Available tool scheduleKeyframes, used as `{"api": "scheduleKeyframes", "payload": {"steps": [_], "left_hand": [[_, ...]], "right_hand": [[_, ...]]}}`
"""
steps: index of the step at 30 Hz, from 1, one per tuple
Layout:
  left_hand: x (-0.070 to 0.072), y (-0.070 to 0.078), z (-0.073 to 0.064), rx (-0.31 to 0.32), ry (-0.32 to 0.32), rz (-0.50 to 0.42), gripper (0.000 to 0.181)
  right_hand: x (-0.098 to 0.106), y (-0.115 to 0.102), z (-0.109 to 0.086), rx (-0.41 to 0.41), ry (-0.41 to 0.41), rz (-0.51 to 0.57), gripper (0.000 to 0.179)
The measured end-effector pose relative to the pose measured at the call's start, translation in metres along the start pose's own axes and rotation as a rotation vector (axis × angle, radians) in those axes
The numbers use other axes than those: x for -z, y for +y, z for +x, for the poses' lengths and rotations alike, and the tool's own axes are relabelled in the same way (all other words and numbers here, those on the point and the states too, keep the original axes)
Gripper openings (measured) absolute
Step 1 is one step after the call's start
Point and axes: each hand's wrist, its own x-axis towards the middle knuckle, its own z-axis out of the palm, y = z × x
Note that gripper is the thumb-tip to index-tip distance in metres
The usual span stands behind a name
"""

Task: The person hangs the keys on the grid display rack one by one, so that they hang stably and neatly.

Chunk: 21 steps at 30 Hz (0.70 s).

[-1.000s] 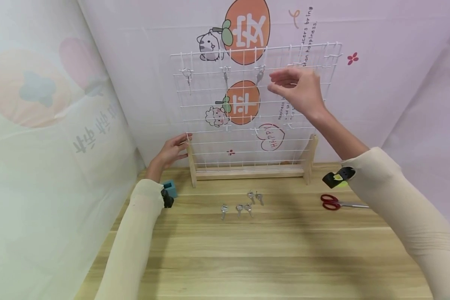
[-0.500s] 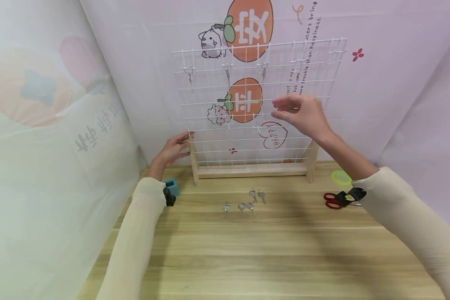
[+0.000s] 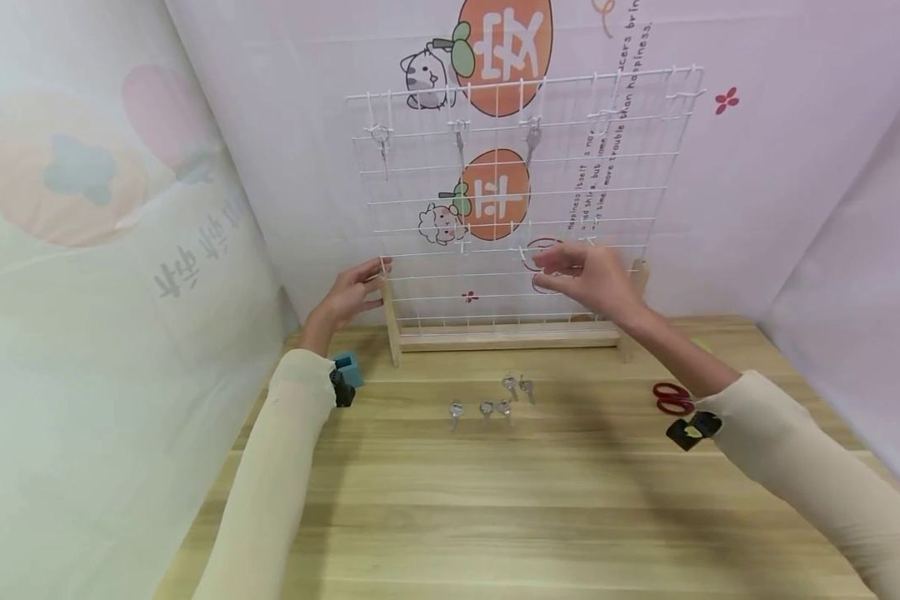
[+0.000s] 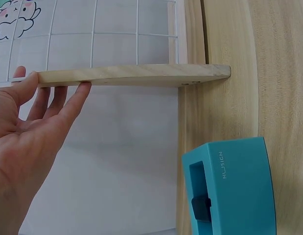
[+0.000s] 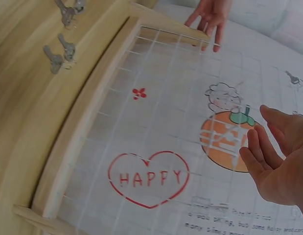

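Note:
A white wire grid rack on a wooden base (image 3: 506, 340) stands against the back sheet. My left hand (image 3: 348, 293) holds the upper end of its left wooden post (image 3: 392, 325); in the left wrist view, thumb and fingertips are on the board (image 4: 131, 74). Three keys hang from hooks along the top: a left key (image 3: 382, 150), a middle key (image 3: 461, 146) and a right key (image 3: 533, 137). My right hand (image 3: 596, 279), fingers loosely bent and holding nothing, is before the grid's lower right. Several loose keys (image 3: 456, 410) lie on the table.
A teal slotted box (image 4: 242, 188) stands by the left post. Red-handled scissors (image 3: 673, 398) lie at the right, partly covered by the right wrist strap. Bare white hooks (image 3: 606, 115) sit on the grid's right half. Printed sheets wall the table (image 3: 420, 517) at back and sides.
My right hand has come down from beside the right hanging key to the grid's lower part. The left hand keeps its hold on the post while the head view shifts slightly.

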Motion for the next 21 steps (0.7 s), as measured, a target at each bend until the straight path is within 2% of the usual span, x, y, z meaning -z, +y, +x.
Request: {"api": "scheduleKeyframes", "payload": {"steps": [6,12,19,21], "left_hand": [[0.000,0.001,0.000,0.007,-0.006,-0.006,0.050],[-0.003,0.008,-0.005,0.013,-0.007,-0.013,0.050],[-0.003,0.008,-0.005,0.008,-0.006,0.006,0.050],[-0.003,0.006,-0.004,0.005,-0.004,0.000,0.050]], "right_hand": [[-0.019,0.017,-0.011,-0.010,-0.056,-0.008,0.028],[-0.037,0.033,-0.021,0.018,-0.114,-0.004,0.025],[-0.068,0.062,-0.034,0.040,-0.184,-0.003,0.021],[-0.078,0.071,-0.039,0.018,-0.210,-0.009,0.021]]}}
